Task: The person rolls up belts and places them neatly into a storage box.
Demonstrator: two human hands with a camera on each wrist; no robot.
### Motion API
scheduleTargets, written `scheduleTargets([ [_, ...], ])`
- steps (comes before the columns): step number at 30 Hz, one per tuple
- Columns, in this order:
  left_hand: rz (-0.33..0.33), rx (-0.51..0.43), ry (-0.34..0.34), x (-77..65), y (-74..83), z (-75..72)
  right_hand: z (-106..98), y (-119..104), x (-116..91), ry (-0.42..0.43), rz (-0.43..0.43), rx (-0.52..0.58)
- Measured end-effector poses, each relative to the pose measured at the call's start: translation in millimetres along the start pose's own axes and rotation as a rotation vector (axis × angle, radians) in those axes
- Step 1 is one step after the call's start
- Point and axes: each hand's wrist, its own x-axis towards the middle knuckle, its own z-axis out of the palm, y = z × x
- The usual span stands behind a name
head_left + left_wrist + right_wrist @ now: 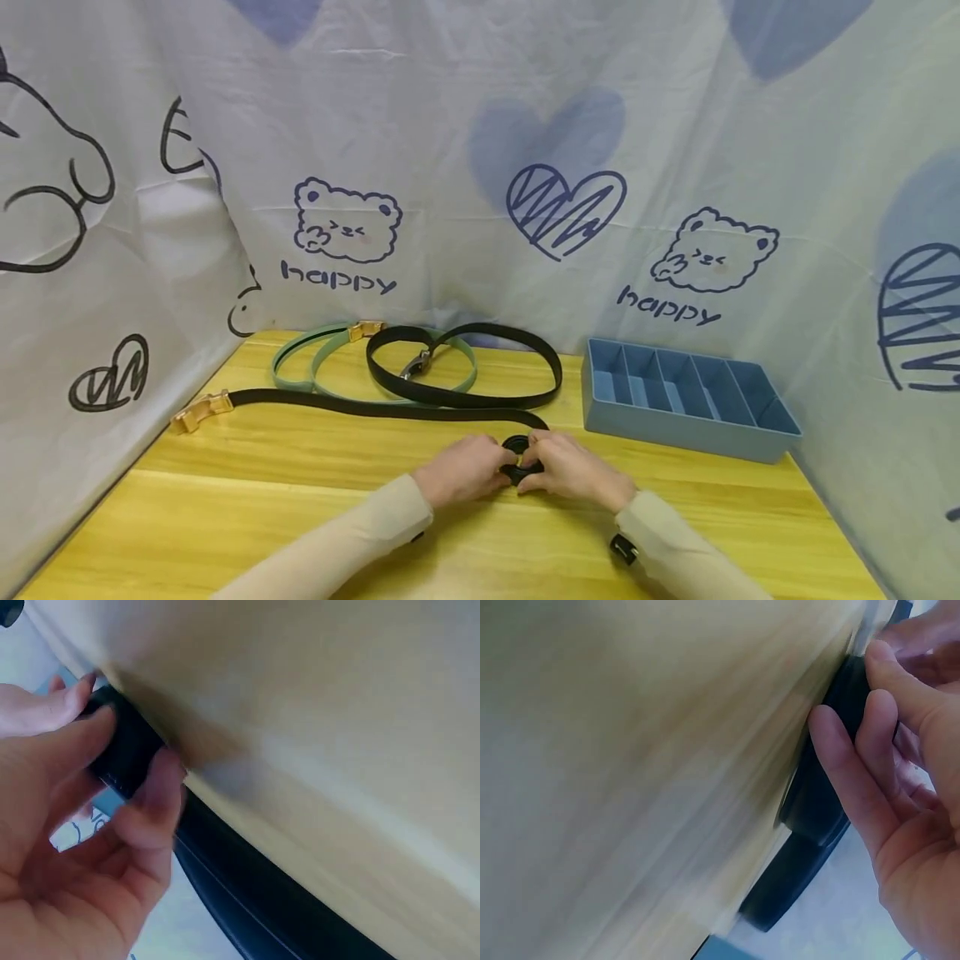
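Note:
In the head view, a black belt (330,402) runs across the wooden table from its gold buckle (201,410) at the left to a small rolled coil. Both hands hold that coil. The left hand (467,468) grips its left side, with thumb and fingers bent round the coiled strap (127,746) in the left wrist view. From the right, the right hand (573,468) pinches the same roll; in the right wrist view its fingers lie against the coil's side (817,780). Parts of the coil are hidden by the fingers.
Behind the hands lies another black belt (528,336) in wide loops, with a silver buckle (417,364). It overlaps a light green belt (322,367) with a gold buckle (367,329). A blue-grey divided box (682,423) stands at the right, near the printed cloth (450,242).

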Motion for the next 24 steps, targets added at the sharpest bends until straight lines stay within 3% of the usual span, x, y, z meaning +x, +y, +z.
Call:
scheduleTargets([
  [5,-0.014,-0.066,-0.001,2.3,-3.2,4.4,0,4,0,-0.020,-0.035,0.057],
  [9,0.077,-0.073,-0.009,3.9,-13.5,2.7,-5,12,-3,-0.041,-0.047,0.128],
  [12,0.164,-0.057,-0.017,7.2,-21.9,0.6,-9,18,-6,-0.040,-0.038,0.122],
  [14,0.166,-0.044,-0.035,9.4,-23.1,-0.9,-11,20,-6,-0.037,-0.034,0.090],
  [16,0.119,-0.004,-0.054,10.9,-19.0,-1.9,-11,20,-5,-0.035,-0.033,0.046],
  [18,0.029,0.055,-0.068,10.7,-9.1,-2.2,-10,18,-4,-0.020,-0.036,0.008],
  [21,-0.112,0.172,-0.047,8.4,9.5,-0.7,-7,13,-1,0.014,-0.024,-0.019],
  [24,-0.186,0.208,-0.018,6.8,21.5,1.1,-6,11,-1,0.030,-0.008,-0.011],
])
